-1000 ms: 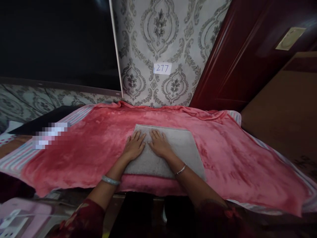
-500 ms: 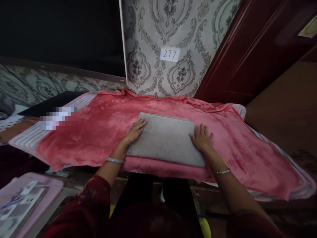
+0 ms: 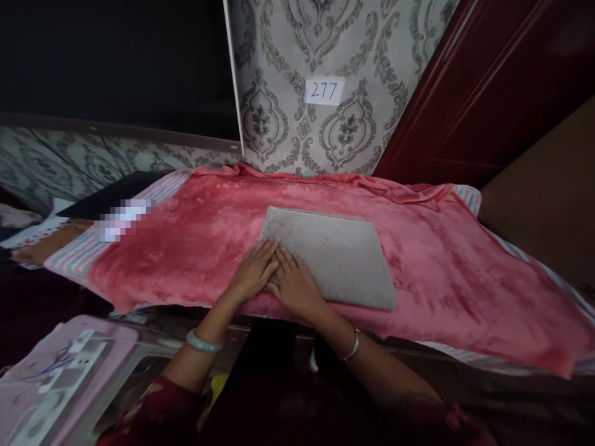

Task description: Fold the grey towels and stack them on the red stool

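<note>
A folded grey towel (image 3: 334,254) lies flat on a pink fleece blanket (image 3: 441,272) spread over a table. My left hand (image 3: 253,272) rests flat at the towel's near left corner, fingers stretched out, partly on the blanket. Beside it, touching, my right hand (image 3: 292,282) lies flat on the towel's near left part with fingers extended. Neither hand holds anything. A pale green bangle (image 3: 203,342) circles my left wrist and a thin silver one (image 3: 352,348) my right.
Patterned wallpaper with a paper tag reading 277 (image 3: 324,90) rises behind the table. A dark screen (image 3: 116,62) fills the upper left, a dark red door (image 3: 488,80) the upper right. A pink box (image 3: 56,378) sits at lower left, a striped cloth edge (image 3: 83,251) under the blanket.
My right hand has slid from the towel's right edge back across to its near left corner, beside my left hand, which shifted slightly toward me.
</note>
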### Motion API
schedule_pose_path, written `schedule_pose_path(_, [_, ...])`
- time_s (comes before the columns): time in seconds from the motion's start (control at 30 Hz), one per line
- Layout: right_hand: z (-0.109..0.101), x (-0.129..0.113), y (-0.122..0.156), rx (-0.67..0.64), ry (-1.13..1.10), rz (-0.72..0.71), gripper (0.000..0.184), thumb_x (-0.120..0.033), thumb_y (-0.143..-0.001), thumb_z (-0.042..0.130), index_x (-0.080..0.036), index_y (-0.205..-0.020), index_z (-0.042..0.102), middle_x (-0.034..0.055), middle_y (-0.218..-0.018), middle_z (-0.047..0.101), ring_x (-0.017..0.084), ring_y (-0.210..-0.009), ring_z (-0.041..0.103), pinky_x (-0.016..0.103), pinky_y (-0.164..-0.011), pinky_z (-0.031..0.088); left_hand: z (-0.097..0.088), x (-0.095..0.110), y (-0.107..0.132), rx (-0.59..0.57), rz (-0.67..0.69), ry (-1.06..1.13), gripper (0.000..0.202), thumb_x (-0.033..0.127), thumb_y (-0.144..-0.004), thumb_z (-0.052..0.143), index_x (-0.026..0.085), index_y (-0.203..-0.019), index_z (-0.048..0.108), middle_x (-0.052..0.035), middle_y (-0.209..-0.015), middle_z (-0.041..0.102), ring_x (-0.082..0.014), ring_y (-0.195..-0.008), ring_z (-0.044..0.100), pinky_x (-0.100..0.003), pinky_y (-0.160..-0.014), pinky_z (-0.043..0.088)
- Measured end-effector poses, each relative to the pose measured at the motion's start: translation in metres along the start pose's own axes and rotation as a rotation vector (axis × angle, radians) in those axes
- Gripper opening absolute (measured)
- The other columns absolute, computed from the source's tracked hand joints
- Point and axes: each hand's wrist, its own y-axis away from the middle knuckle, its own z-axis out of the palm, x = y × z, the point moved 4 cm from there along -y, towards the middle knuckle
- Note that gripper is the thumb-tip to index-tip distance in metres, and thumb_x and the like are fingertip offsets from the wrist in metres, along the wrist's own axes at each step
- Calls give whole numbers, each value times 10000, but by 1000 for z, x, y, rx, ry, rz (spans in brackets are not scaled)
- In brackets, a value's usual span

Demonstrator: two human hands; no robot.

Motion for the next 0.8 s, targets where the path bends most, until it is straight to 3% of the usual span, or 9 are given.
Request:
schedule_pose_path(0.13, [-7, 50, 41, 15, 37, 180, 733, -530, -1008, 431, -74, -1577, 360, 167, -1648, 291, 290, -1545, 224, 501, -1259, 168, 0, 0, -1, -12, 9, -36, 590, 459, -1035, 307, 190, -1550, 410, -102, -1646, 342, -235, -1553, 239, -490, -1273, 213])
schedule_pose_path(0.37, [-21, 138, 139, 177, 151, 529, 702, -503, -1016, 334, -44, -1543, 401, 199, -1618, 350, 311, -1520, 283, 532, -1242, 210, -2, -3, -3, 6, 14, -62, 598, 459, -1030, 284, 177, -1534, 437, -101, -1634, 368, -246, -1546, 259, -498, -1270, 228])
schedule_pose_path(0.5, [-28, 173, 193, 268, 78, 662, 669, -510, -1010, 302, -84, -1493, 486, 196, -1585, 413, 308, -1509, 308, 555, -1214, 276, -4, -10, -7, 66, 54, -81, 584, 467, -1016, 307, 197, -1501, 490, -92, -1593, 438, -265, -1508, 348, -515, -1248, 297])
schedule_pose_path(0.6, [-45, 190, 251, 425, -19, 763, 669, -537, -1009, 276, -120, -1466, 529, 178, -1584, 423, 282, -1488, 358, 513, -1201, 328, -6, -22, -11, 134, 94, -53, 586, 491, -998, 331, 242, -1500, 499, -61, -1575, 464, -289, -1475, 403, -549, -1236, 330])
schedule_pose_path(0.67, [-63, 195, 299, 554, -75, 903, 692, -578, -1005, 259, -134, -1445, 555, 174, -1510, 521, 279, -1411, 472, 494, -1170, 383, -7, -30, -15, 149, 121, -12, 582, 498, -987, 357, 357, -1548, 418, 47, -1601, 414, -295, -1469, 407, -566, -1244, 328])
schedule_pose_path(0.77, [-98, 187, 366, 728, -88, 1106, 713, -655, -988, 282, -163, -1376, 621, 155, -1363, 651, 296, -1273, 600, 491, -1110, 449, -10, -32, -23, 89, 147, 17, 579, 492, -991, 367, 760, -1448, 134, 413, -1556, 158, -274, -1494, 356, -609, -1263, 290])
schedule_pose_path(0.8, [-112, 180, 384, 785, -77, 1134, 708, -669, -985, 301, -169, -1355, 637, 149, -1340, 667, 298, -1249, 616, 488, -1097, 462, -12, -27, -26, 55, 162, -3, 574, 495, -1001, 315, 818, -1396, 51, 477, -1520, 82, -287, -1510, 319, -648, -1257, 274])
